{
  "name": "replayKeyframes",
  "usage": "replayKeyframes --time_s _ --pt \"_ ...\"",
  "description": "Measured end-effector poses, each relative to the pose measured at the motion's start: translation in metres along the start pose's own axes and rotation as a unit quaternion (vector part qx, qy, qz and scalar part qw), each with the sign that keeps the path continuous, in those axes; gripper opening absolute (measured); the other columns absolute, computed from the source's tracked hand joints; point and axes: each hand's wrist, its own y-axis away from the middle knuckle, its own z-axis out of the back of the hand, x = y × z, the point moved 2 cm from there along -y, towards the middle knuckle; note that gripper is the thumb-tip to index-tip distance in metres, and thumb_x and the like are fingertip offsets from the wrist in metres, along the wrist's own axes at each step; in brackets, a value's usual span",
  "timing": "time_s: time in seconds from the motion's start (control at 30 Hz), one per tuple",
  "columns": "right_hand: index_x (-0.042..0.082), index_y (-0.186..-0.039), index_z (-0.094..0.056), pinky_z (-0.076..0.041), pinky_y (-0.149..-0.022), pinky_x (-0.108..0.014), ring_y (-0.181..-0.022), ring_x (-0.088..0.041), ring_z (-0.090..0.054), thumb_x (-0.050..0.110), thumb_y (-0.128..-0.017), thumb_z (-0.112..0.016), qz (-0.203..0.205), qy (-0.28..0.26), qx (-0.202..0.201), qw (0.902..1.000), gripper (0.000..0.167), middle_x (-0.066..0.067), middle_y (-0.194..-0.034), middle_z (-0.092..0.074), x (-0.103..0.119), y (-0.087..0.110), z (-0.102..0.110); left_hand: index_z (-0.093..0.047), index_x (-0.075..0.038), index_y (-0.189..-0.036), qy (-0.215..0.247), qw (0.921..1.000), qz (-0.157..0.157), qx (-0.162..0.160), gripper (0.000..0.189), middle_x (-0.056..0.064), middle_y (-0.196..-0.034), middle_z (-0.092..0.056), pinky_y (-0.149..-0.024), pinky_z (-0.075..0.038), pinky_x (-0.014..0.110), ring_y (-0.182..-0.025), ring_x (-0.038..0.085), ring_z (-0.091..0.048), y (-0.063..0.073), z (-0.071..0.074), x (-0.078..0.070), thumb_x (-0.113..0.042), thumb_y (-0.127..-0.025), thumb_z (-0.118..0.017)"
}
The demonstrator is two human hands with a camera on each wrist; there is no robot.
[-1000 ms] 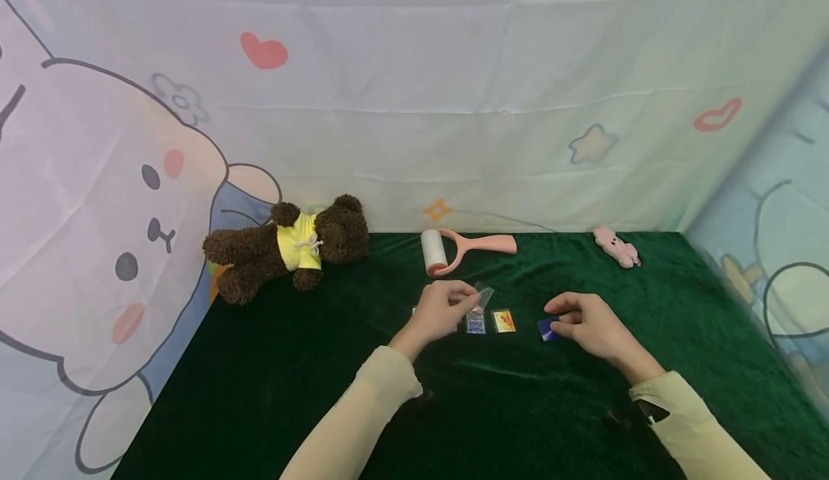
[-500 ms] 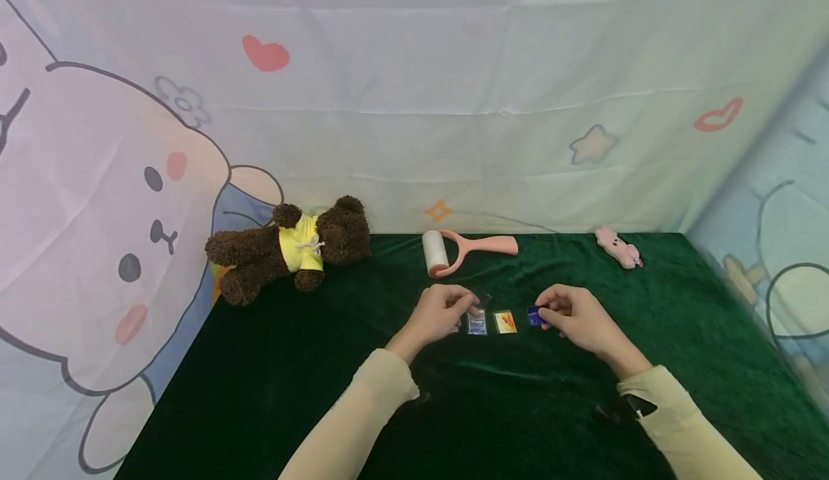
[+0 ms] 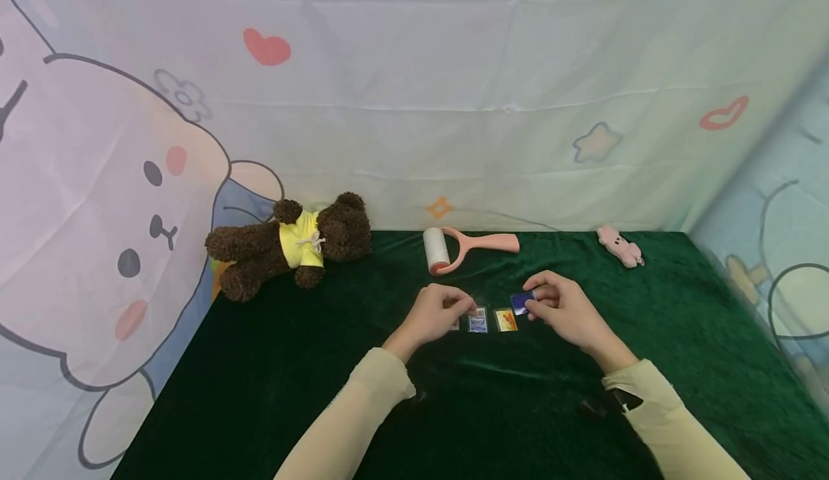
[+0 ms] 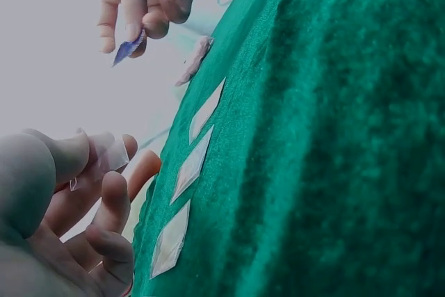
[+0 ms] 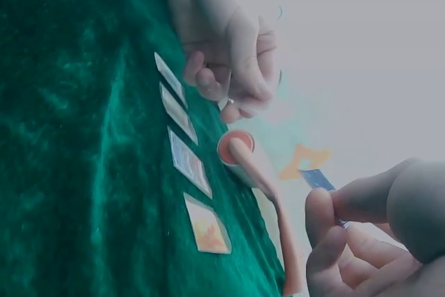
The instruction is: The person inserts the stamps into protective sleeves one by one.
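My left hand [image 3: 435, 316] pinches a small clear plastic sleeve [image 4: 106, 157] between thumb and fingers, above the left part of a row of small cards. To the right, my right hand [image 3: 571, 316] holds a small dark blue card [image 3: 521, 303] by its edge, raised off the cloth. Several small cards lie in the row, among them an orange-and-yellow card [image 3: 506, 320] and a blue-and-white card [image 3: 478, 320]. In the head view, my left hand covers the row's left end; the right wrist view shows further cards [image 5: 179, 114] there.
Dark green velvety cloth [image 3: 311, 394] covers the table. At the back lie a brown teddy bear [image 3: 301, 244] in a yellow top, a lint roller [image 3: 482, 243] with a pink handle, and a small pink plush toy [image 3: 619, 247]. A printed curtain [image 3: 414, 106] hangs behind.
My right hand has moved left and farther back, carrying the blue card closer to the row. My left hand stays nearly in place, but its clear sleeve no longer shows plainly in the head view.
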Motion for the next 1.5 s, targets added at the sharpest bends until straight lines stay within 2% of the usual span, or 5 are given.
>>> replayKeyframes --time_s 0.2,0.43,0.7,1.1,1.5 --pt "0.000 -0.108 -0.066 -0.058 -0.072 -0.033 -0.084 -0.032 -0.071 0.006 -0.102 -0.067 0.014 -0.014 -0.002 0.9998 0.009 -0.016 -0.102 -0.071 0.001 -0.004 -0.005 -0.083 -0.016 -0.106 -0.005 1.0000 -0.007 -0.003 0.019 -0.005 -0.100 -0.078 -0.078 -0.057 0.033 -0.084 0.016 -0.067 0.000 0.001 0.002 -0.028 -0.104 -0.068" --pt "-0.003 -0.114 -0.068 -0.059 -0.075 -0.029 -0.087 -0.035 -0.071 0.009 -0.104 -0.067 -0.004 -0.038 -0.004 0.9993 0.016 -0.018 -0.106 -0.072 0.002 -0.007 -0.009 -0.084 -0.016 -0.105 -0.003 1.0000 0.001 -0.001 0.018 -0.006 -0.101 -0.078 -0.079 -0.057 0.031 -0.087 0.013 -0.068 -0.002 0.001 0.005 -0.028 -0.103 -0.071" --pt "-0.001 -0.115 -0.072 -0.058 -0.073 -0.029 -0.091 -0.042 -0.069 0.012 -0.104 -0.067 0.010 -0.036 -0.016 0.9992 0.018 -0.018 -0.108 -0.073 0.006 -0.009 -0.010 -0.085 -0.018 -0.104 0.001 0.9999 0.011 -0.012 0.015 -0.004 -0.100 -0.079 -0.078 -0.057 0.033 -0.085 0.014 -0.070 -0.004 0.001 0.001 -0.027 -0.101 -0.073" --pt "0.003 -0.118 -0.073 -0.056 -0.073 -0.028 -0.089 -0.025 -0.070 0.009 -0.100 -0.072 0.048 -0.019 -0.045 0.9977 0.019 -0.017 -0.115 -0.074 0.005 -0.005 -0.014 -0.085 -0.016 -0.103 0.008 0.9996 0.022 -0.014 0.014 -0.002 -0.099 -0.079 -0.078 -0.059 0.034 -0.085 0.012 -0.070 -0.001 -0.005 0.000 -0.027 -0.099 -0.077" --pt "0.005 -0.117 -0.076 -0.057 -0.080 -0.026 -0.094 -0.023 -0.074 0.013 -0.098 -0.076 0.071 -0.003 -0.052 0.9961 0.021 -0.014 -0.114 -0.076 0.013 -0.006 -0.018 -0.085 -0.018 -0.100 0.003 0.9997 0.013 -0.021 0.016 -0.005 -0.095 -0.079 -0.078 -0.058 0.034 -0.085 0.012 -0.071 -0.003 -0.004 0.002 -0.031 -0.099 -0.075"
